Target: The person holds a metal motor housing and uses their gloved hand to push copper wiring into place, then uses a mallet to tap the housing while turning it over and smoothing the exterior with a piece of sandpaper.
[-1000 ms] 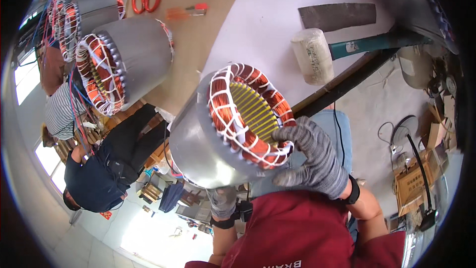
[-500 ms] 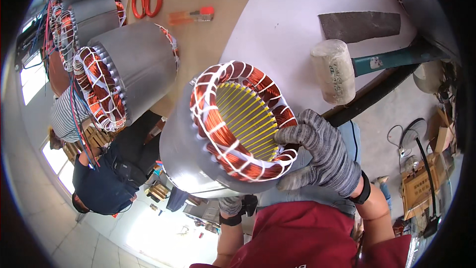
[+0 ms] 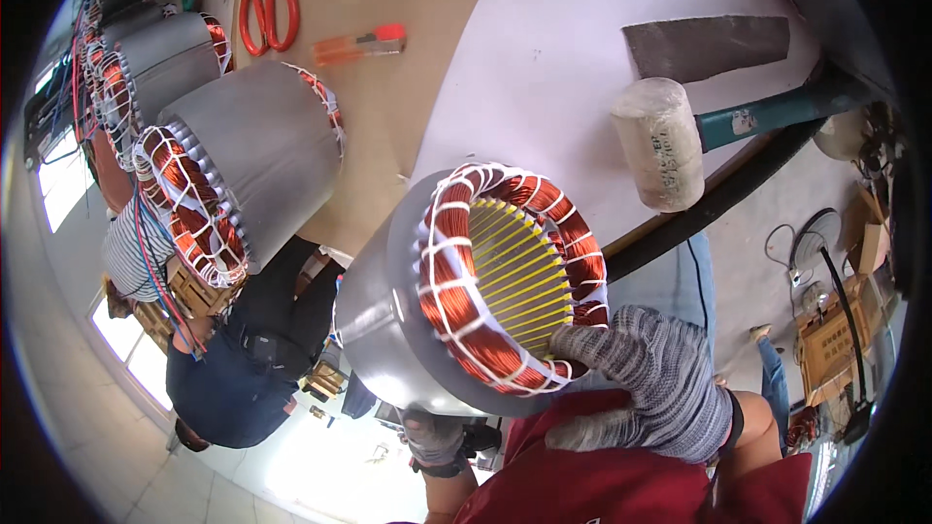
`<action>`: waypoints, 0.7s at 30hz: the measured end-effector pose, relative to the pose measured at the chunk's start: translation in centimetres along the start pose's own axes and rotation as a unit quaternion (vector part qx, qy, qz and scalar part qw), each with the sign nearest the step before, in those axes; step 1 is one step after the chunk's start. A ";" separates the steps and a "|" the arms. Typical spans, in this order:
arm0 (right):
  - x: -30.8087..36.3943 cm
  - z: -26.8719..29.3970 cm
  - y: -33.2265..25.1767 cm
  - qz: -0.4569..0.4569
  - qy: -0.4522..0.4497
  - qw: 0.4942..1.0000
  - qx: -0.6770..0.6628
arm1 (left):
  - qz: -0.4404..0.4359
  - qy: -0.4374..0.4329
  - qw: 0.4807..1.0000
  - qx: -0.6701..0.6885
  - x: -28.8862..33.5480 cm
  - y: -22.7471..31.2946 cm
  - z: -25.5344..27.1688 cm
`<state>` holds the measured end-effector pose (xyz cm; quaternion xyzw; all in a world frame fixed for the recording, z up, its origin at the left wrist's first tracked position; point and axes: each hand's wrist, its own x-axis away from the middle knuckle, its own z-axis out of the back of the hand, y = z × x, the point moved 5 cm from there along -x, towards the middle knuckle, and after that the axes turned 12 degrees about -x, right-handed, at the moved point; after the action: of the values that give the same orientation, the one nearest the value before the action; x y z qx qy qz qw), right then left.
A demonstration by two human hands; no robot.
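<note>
A grey cylindrical motor stator is tilted near the table's front edge, its bore facing up and to the right. White-laced copper windings ring its end, and yellow slot strips line the inside. My right hand, in a grey knitted glove, grips the lower right rim, with fingers at the bore and the thumb outside. My left hand, gloved too, bears against the stator's underside, its fingertips hidden behind the body.
A white-headed mallet and a dark grey flat strip lie at the right. Red-handled scissors and an orange-and-red cutter are at the back left. More stators stand leftward. Beyond the table, another person appears.
The stator has shifted toward me and a little right, and its bore has turned somewhat. Both my hands have moved down with it. The right thumb now sits farther from the windings.
</note>
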<state>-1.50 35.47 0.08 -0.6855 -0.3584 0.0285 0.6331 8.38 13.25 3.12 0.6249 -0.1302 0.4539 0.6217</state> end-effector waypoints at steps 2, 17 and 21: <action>-0.8 0.5 -0.3 -0.026 -0.016 0.998 0.060 | -0.056 -0.120 0.989 -0.069 -0.5 -0.5 1.4; -0.2 -0.1 1.6 0.014 0.039 0.998 0.050 | -0.119 -0.045 0.989 -0.078 1.5 -3.3 0.7; 0.8 -0.2 0.5 -0.048 0.000 0.998 0.051 | -0.084 -0.055 0.994 -0.038 2.5 -2.3 1.3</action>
<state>-0.58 35.76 0.00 -0.6343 -0.3894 0.0163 0.6676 11.97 13.60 3.68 0.6339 -0.1282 0.3597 0.6726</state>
